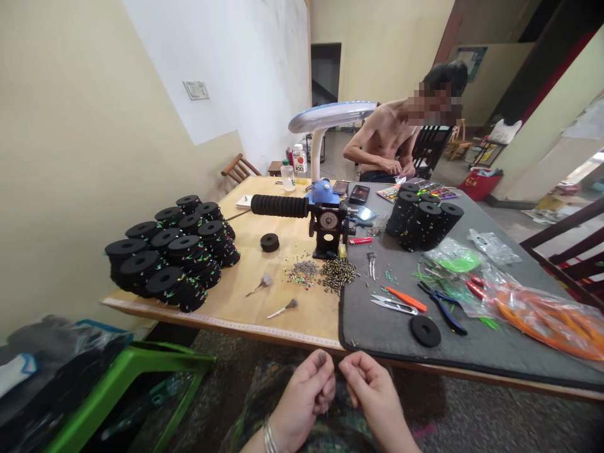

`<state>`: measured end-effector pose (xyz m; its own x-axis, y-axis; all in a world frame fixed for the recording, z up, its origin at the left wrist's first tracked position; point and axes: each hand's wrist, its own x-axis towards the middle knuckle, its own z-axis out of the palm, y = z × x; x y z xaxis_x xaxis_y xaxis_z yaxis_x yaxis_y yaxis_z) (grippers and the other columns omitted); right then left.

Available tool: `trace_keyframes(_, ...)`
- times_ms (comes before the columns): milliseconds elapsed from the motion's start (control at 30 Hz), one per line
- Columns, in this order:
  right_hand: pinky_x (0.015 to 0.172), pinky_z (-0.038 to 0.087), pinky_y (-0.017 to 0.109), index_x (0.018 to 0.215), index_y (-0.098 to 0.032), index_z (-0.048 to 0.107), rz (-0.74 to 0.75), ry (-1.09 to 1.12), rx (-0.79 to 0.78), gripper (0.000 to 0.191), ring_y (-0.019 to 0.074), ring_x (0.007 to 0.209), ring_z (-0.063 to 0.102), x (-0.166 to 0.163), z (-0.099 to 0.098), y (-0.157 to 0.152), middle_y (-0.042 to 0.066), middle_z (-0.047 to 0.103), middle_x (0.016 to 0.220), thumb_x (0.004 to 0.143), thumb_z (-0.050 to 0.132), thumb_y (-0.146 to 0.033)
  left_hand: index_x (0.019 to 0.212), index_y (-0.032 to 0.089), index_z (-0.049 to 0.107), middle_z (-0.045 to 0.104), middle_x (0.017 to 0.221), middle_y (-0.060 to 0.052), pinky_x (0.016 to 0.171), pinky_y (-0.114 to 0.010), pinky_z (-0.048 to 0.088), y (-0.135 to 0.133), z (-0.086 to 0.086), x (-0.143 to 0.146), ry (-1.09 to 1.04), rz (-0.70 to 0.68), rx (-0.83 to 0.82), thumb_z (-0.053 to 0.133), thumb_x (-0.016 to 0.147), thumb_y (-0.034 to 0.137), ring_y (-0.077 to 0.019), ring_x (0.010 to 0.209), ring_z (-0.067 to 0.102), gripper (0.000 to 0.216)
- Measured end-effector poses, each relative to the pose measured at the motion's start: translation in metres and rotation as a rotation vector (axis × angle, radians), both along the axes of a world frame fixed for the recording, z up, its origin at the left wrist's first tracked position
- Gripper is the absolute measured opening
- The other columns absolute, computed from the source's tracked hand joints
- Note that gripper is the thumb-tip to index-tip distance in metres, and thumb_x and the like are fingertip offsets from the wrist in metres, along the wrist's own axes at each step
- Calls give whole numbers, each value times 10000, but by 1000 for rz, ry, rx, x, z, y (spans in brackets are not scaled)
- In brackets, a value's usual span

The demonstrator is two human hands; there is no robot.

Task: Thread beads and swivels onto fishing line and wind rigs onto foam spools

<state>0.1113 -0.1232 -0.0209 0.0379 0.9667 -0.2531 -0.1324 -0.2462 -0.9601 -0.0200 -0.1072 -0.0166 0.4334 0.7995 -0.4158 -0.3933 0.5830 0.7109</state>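
Observation:
My left hand [309, 387], with a bangle at the wrist, is closed in a pinch, a tiny dark bit showing at its fingertips. My right hand [372, 387] is closed beside it, thumb against forefinger; anything in it is too small to tell. Both are held over my lap, just before the table edge. Beyond them lie a pile of small dark-and-gold pieces [337, 274], a pile of grey bits [302, 270] and two small tufted pieces, one of them a white-stemmed tuft [284, 308]. A black foam disc [425, 331] rests on the grey mat.
Stacked black foam spools [170, 282] stand at left, more spools [418, 220] at right. A winding device [328, 223] and a lamp [323, 189] occupy the middle. Thread snips [395, 306], pliers [443, 307] and bagged orange tubing [542, 314] lie right. A person [389, 141] sits opposite.

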Motion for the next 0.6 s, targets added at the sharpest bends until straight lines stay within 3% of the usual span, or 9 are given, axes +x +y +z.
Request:
trace_keyframes(367,451,256,207,662,-168,559,197,-248,79,246,87,468,341,5,8,-8,-60,429,519,822,552,-355,704,190,396,362,528,101,425,-205,67,3,3,-2,59,-20,-12,684,727,483,-25,429,202,411)
trace_keyframes(600,466,260,213,665,-163,560,252,-278,66,236,94,489,345,7,10,-5,-59,423,524,823,543,-337,704,188,404,373,526,99,420,-213,81,4,0,-3,81,-44,22,652,747,479,-31,429,218,385)
